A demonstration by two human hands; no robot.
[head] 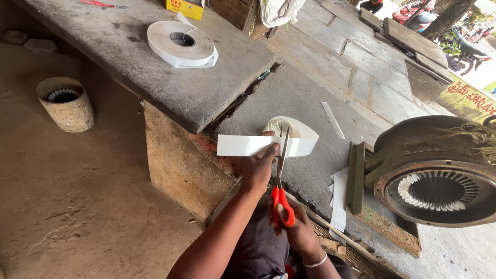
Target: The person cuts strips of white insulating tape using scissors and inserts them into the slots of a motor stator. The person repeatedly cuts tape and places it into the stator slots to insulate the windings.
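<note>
Paper strip (243,145) lies before me on the worktop (310,93); tape roll (181,43) behind-left, motor housing (436,175) right.

Two tape rolls (181,44) (289,135) (both white), one pair of scissors (281,181).

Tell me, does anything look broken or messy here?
The stone bench has a wide crack between its slabs. Cut paper strips lie scattered beside the motor stator. Otherwise, the left hand holds the white strip while the right hand works orange-handled scissors.
</note>
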